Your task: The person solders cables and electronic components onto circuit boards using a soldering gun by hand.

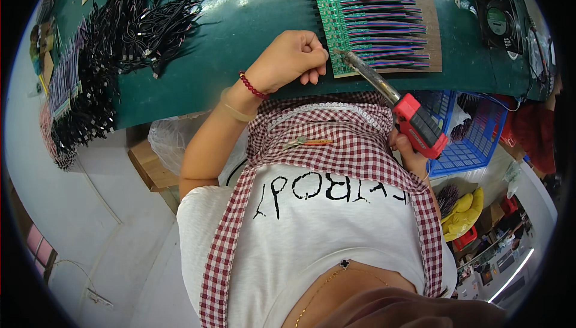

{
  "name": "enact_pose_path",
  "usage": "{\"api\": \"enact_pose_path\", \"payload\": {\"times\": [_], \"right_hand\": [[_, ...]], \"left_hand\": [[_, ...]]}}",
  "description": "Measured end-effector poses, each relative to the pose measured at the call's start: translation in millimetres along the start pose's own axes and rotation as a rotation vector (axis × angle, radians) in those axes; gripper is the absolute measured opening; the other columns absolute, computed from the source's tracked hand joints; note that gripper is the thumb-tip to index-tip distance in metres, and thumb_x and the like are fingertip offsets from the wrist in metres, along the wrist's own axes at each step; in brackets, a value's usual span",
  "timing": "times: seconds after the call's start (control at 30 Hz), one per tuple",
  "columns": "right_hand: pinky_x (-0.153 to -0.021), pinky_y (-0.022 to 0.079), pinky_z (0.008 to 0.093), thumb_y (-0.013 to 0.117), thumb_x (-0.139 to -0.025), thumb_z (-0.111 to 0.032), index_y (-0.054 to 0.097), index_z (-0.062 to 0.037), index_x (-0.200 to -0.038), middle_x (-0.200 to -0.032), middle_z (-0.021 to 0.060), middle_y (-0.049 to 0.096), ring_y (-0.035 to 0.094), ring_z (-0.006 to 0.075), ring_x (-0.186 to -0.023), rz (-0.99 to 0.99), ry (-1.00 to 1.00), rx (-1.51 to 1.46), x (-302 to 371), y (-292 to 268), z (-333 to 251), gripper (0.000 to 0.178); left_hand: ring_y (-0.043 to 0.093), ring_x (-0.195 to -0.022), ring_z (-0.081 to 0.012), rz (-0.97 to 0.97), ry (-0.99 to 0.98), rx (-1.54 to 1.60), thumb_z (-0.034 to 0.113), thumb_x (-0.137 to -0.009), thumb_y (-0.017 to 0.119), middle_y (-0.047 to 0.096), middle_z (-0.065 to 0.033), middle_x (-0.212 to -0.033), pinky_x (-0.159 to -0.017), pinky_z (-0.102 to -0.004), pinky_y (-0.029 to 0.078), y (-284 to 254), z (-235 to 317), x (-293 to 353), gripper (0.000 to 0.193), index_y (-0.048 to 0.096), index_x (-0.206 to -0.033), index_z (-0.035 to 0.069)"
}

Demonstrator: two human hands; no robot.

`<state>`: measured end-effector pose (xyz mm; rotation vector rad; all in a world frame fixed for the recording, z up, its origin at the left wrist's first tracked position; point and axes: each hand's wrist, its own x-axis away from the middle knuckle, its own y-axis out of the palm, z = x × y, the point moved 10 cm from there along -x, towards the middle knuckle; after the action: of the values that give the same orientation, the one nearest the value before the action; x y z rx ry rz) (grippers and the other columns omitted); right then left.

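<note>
— What is each of the hands doing?

— The right hand (411, 151) is wrapped around the red-and-black plastic grip of a soldering iron with a long metal barrel (393, 97). Its tip rests at the near edge of a row of green circuit boards with red, blue and black wire tails (372, 25), which lie on a brown board on the dark green tabletop (240, 22). The left hand (291, 58) is curled into a loose fist just beside the boards' near left corner, knuckles on the tabletop; it seems to hold nothing, though the fingers fold under and I cannot be sure.

— How would the iron handle?

— Light and stiff, I'd judge, a little tail-heavy at the grip. The plastic grip is the only place to hold it; the barrel and tip are likely hot. The boards look thin, rigid and light, easy to nudge out of line, and their wire tails are limp, so they are best steadied by an edge.

— What can't you make out?

— Most of the right hand is hidden behind the grip. The tip's exact contact point on the boards is too small to read. The heap of black cables with connectors (114, 46) at the left is a tangle, and the black square fan (498, 21) sits in the bent rim of the view.
</note>
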<state>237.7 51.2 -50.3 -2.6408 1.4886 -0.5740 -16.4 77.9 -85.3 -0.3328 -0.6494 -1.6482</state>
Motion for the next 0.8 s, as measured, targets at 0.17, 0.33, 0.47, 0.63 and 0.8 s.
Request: {"api": "enact_pose_path", "payload": {"times": [0.17,0.33,0.47,0.63,0.8], "right_hand": [[-0.063,0.043,0.0284,0.065,-0.080,-0.011,0.061,-0.0021,-0.087,-0.077,0.0039,0.058,0.055,0.0153,-0.070,0.005,-0.017,-0.083,-2,1,-1,0.012],[-0.063,0.043,0.0282,0.063,-0.080,-0.009,0.060,-0.0023,-0.086,-0.077,0.0047,0.058,0.055,0.0150,-0.069,-0.004,-0.038,-0.004,-3,2,-1,0.010],[-0.062,0.043,0.0277,0.061,-0.081,-0.007,0.060,-0.0019,-0.085,-0.076,0.0045,0.058,0.054,0.0137,-0.069,0.007,-0.002,0.014,0,3,-4,0.006],[-0.064,0.043,0.0274,0.059,-0.083,-0.006,0.059,-0.0009,-0.086,-0.075,0.0028,0.057,0.053,0.0121,-0.071,-0.030,0.037,-0.114,1,6,1,0.006],[-0.066,0.043,0.0273,0.059,-0.084,-0.008,0.058,-0.0001,-0.087,-0.076,0.0025,0.056,0.053,0.0123,-0.071,-0.048,0.033,-0.113,0,9,4,0.009]], "left_hand": [[0.054,-0.050,-0.0077,0.016,-0.009,-0.015,0.008,-0.082,0.054,0.059,-0.0067,-0.066,-0.042,-0.0180,0.040,0,1,1,0.011,0.051,-0.078,-0.001],[0.054,-0.050,-0.0076,0.034,0.008,-0.030,0.009,-0.082,0.054,0.058,-0.0067,-0.066,-0.042,-0.0179,0.039,0,1,1,0.011,0.051,-0.077,-0.001],[0.054,-0.050,-0.0076,0.036,0.011,-0.023,0.009,-0.082,0.054,0.058,-0.0067,-0.066,-0.042,-0.0179,0.039,-1,1,1,0.011,0.051,-0.077,-0.001],[0.053,-0.049,-0.0075,0.043,0.014,-0.046,0.009,-0.082,0.055,0.058,-0.0065,-0.064,-0.042,-0.0182,0.039,-1,3,2,0.011,0.051,-0.076,0.000],[0.052,-0.049,-0.0074,0.057,0.006,-0.045,0.009,-0.082,0.056,0.058,-0.0062,-0.064,-0.041,-0.0184,0.039,-2,2,1,0.012,0.051,-0.076,0.000]]}}
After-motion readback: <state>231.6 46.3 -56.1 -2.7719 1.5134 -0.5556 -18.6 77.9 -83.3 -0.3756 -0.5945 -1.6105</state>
